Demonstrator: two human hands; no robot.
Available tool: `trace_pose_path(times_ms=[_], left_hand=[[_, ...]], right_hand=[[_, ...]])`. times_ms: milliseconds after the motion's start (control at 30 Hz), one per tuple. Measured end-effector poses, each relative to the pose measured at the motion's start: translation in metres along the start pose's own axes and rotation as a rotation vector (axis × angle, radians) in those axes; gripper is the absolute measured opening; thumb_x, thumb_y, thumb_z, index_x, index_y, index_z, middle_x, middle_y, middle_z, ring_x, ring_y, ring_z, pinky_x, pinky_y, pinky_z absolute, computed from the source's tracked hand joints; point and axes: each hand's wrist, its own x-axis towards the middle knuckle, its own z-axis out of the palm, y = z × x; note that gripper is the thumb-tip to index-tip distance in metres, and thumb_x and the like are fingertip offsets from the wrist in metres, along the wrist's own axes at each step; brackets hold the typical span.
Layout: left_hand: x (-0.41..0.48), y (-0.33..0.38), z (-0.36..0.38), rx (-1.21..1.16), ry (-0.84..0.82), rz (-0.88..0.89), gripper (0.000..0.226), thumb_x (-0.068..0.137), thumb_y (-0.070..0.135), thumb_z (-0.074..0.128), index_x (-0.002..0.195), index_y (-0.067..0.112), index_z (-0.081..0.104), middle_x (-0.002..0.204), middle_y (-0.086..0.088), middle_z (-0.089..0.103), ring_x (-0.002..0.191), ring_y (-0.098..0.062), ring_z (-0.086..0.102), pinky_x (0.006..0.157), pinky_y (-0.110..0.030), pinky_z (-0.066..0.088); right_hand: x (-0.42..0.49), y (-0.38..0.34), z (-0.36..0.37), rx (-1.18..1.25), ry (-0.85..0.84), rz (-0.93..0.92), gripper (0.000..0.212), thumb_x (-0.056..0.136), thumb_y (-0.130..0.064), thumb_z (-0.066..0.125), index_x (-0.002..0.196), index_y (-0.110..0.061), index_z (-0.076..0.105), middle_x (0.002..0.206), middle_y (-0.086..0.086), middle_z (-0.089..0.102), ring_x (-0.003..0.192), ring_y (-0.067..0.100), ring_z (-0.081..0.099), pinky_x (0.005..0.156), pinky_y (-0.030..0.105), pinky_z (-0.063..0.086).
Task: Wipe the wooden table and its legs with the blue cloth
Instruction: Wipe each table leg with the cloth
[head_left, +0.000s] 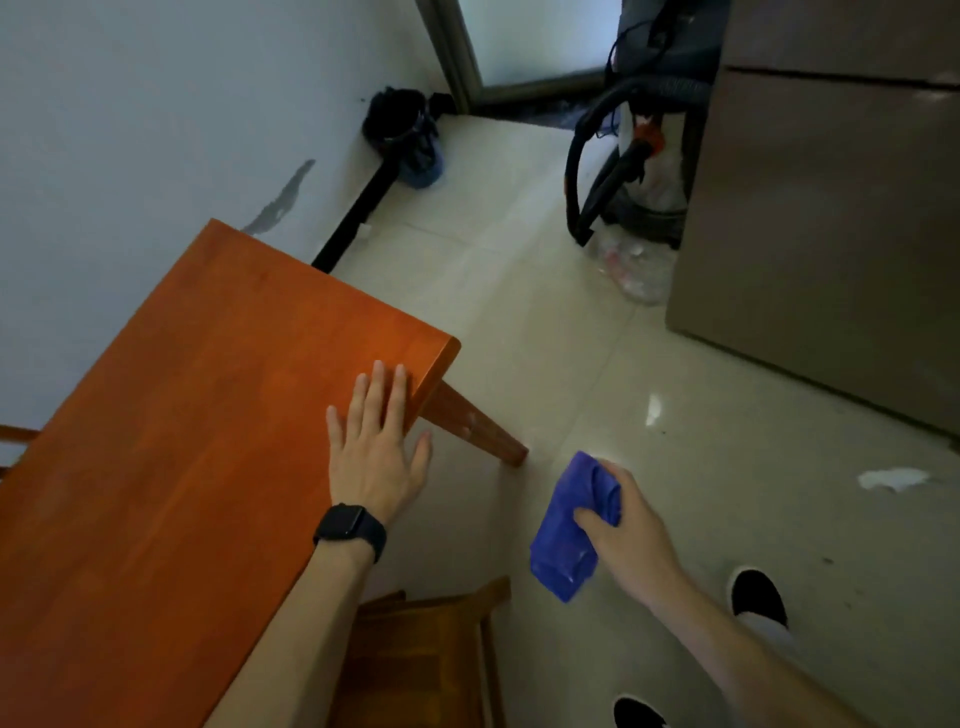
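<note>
The table (208, 415) is a warm orange-brown with faint straight plank bands. Its leg (478, 426) has the same tone, flecked with pale marks. The cloth (566, 535) is a deep violet-blue with a few whitish specks. The watch (350, 530) is black. The floor (571, 364) is glossy cream tile with thin pale joints. The wall (130, 130) is pale grey-white with one darker grey smear. The shoes (758, 597) are black with white rims. The chair (431, 660) is mid brown, the cabinet (831, 208) dull taupe and the hose (574, 176) black.
</note>
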Motion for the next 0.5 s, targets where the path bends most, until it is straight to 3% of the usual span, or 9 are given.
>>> trace_pose_path(times_ms=[133, 300, 400, 500], left_hand=[[0.002, -0.003, 0.029, 0.072, 0.158, -0.047, 0.085, 0.095, 0.030, 0.056, 0.159, 0.024, 0.002, 0.166, -0.008, 0.008, 0.153, -0.027, 0.004, 0.121, -0.057, 0.010], [0.001, -0.004, 0.046, 0.103, 0.311, -0.052, 0.080, 0.092, 0.014, 0.051, 0.158, 0.016, 0.005, 0.164, -0.009, 0.016, 0.152, -0.026, 0.010, 0.121, -0.056, 0.014], [0.004, -0.004, 0.053, 0.132, 0.368, -0.049, 0.081, 0.093, 0.016, 0.053, 0.158, 0.014, 0.005, 0.164, -0.008, 0.019, 0.152, -0.024, 0.014, 0.120, -0.056, 0.018], [0.004, -0.005, 0.061, 0.187, 0.443, -0.066, 0.081, 0.094, 0.018, 0.054, 0.158, 0.013, 0.007, 0.162, -0.009, 0.024, 0.151, -0.025, 0.017, 0.120, -0.055, 0.020]], right_hand=[[0.051, 0.026, 0.041, -0.024, -0.002, -0.060, 0.052, 0.085, -0.014, 0.066, 0.129, -0.035, 0.048, 0.114, -0.010, 0.062, 0.099, 0.012, 0.061, 0.083, 0.024, 0.045], [0.096, 0.041, 0.085, -0.029, -0.007, -0.188, 0.054, 0.088, -0.020, 0.064, 0.135, -0.033, 0.042, 0.115, -0.010, 0.058, 0.097, 0.012, 0.058, 0.079, 0.023, 0.042], [0.120, 0.034, 0.112, -0.025, 0.004, -0.399, 0.054, 0.088, -0.021, 0.065, 0.136, -0.031, 0.042, 0.118, -0.009, 0.059, 0.101, 0.011, 0.059, 0.084, 0.027, 0.049], [0.151, 0.013, 0.144, -0.125, 0.139, -0.800, 0.059, 0.084, -0.010, 0.068, 0.138, -0.020, 0.046, 0.126, 0.001, 0.057, 0.108, 0.016, 0.054, 0.091, 0.028, 0.047]])
